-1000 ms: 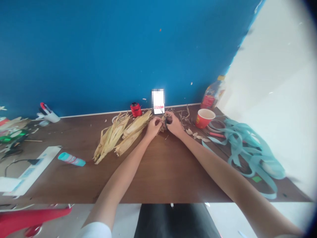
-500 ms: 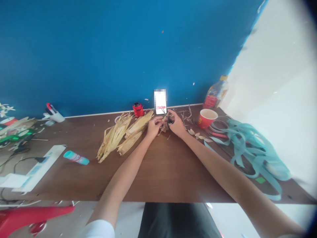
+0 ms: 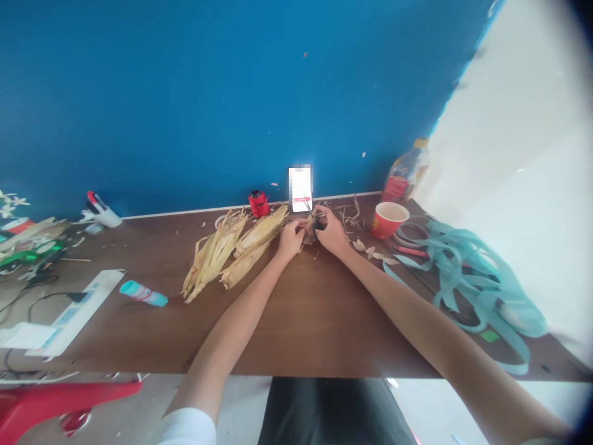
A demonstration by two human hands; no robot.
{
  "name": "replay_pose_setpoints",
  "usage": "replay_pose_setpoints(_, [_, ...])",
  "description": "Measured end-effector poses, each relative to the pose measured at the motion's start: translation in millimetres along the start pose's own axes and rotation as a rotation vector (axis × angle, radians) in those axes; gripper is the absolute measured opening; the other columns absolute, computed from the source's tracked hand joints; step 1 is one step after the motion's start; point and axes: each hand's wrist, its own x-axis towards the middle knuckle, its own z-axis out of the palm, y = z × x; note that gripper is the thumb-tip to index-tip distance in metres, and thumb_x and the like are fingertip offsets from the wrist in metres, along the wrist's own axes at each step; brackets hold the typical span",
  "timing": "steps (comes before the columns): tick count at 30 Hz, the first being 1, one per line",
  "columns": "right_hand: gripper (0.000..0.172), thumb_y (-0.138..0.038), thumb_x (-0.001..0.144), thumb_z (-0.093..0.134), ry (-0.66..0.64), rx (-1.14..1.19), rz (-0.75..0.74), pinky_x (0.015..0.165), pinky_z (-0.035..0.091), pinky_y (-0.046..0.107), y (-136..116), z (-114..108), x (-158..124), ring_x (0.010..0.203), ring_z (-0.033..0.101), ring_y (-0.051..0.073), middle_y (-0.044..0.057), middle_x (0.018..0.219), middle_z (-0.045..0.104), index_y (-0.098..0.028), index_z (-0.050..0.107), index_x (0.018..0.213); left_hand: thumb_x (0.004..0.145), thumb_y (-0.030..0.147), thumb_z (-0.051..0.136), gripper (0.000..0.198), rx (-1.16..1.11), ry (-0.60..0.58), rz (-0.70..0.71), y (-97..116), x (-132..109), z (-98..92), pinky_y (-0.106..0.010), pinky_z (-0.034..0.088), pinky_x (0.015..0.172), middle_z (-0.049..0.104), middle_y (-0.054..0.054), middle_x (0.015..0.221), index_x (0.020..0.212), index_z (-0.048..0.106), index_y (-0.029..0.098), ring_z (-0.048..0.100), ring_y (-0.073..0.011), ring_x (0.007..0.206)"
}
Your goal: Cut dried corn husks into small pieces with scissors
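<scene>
Near the surface's [image 3: 306, 321] back edge, the right hand [image 3: 332, 232] grips scissors [image 3: 315, 226]; the left hand [image 3: 291, 239] seemingly pinches husk [image 3: 311, 238].

On the desk [image 3: 296, 334], husks [image 3: 215, 256] lie left of the scissors [image 3: 315, 226] and a phone [image 3: 301, 185] stands behind, while to the right sits a cup [image 3: 386, 226], with a bottle [image 3: 404, 174] behind it and ribbon [image 3: 482, 278] farther right.

Bare arms [image 3: 237, 327] stretched forward, left hand [image 3: 290, 241] near right hand [image 3: 333, 233], fingers [image 3: 323, 211] of both curled inward
</scene>
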Motion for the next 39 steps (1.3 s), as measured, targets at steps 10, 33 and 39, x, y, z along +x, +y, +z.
replay_pose_setpoints(10, [0.053,-0.02,0.071,0.06,0.061,-0.034,0.032,0.079,0.05,0.034,13.7,2.1,2.9,0.083,0.067,0.021,0.003,0.09,0.072,-0.024,0.056,0.124,0.082,0.013,0.06,0.024,-0.012,0.024,0.01,1.2,-0.8,-1.6,-0.03,0.05,0.079,0.07,-0.006,0.085,0.105,0.064,0.016,0.065,-0.0171,0.079])
replay_pose_setpoints(33, [0.061,-0.022,0.069,0.065,-0.021,0.088,0.011,0.079,0.052,0.034,10.7,1.6,4.5,0.083,0.067,0.02,0.004,0.091,0.072,-0.021,0.054,0.129,0.086,0.02,0.056,0.011,0.007,-0.011,0.024,-4.8,0.7,-0.1,-0.03,0.049,0.079,0.068,-0.007,0.087,0.091,0.065,0.016,0.063,-0.0172,0.081])
replay_pose_setpoints(39, [0.04,-0.027,0.071,0.064,-0.033,0.129,0.061,0.073,0.051,0.031,14.9,4.3,4.8,0.082,0.067,0.02,0.004,0.089,0.073,-0.02,0.065,0.11,0.09,0.03,0.054,0.013,-0.182,0.095,-0.041,-8.4,2.7,-0.3,-0.028,0.048,0.08,0.067,-0.004,0.085,0.092,0.058,0.018,0.063,-0.0149,0.081])
